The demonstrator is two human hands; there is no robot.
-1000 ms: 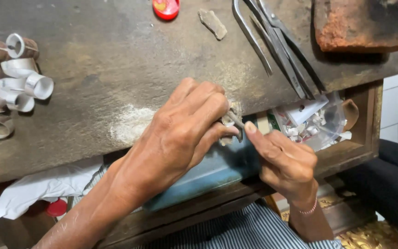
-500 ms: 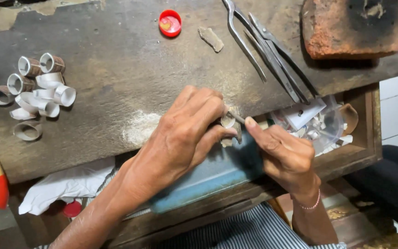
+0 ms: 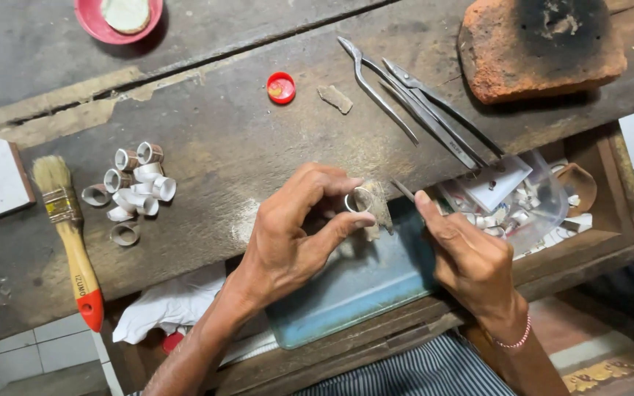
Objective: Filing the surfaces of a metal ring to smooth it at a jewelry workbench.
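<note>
Here, the scene by its parts:

Left hand: the left hand pinches a small metal ring between thumb and forefinger, braced against a worn wooden peg at the front edge of the tabletop.

Right hand: the right hand is clenched round a thin metal tool, its tip just beside the ring; whether tip and ring touch cannot be told.

Ring: it sits at the tabletop's front edge, over an open drawer with a blue-grey tray.

Slip risk: the tool is likely to skid off so small and round a piece if it is pressed at a slant, and the forefinger pad holding the ring lies right in its path.

Drop risk: the pinch covers only a little of the rim, so a hard push could flick the ring out; it would probably fall to the tray, or past it to the white cloth below, where it is harder to find.

Bending risk: thin metal squeezed between fingers may go out of round if the grip tightens against the tool.

Nearby clutter: the clear plastic tub of small parts sits close by the right wrist and could be knocked by a wide elbow move.

Further off: a cluster of pale rings, a paintbrush, long tweezers, a red bottle cap and a scorched brick lie well apart from the hands.
</note>
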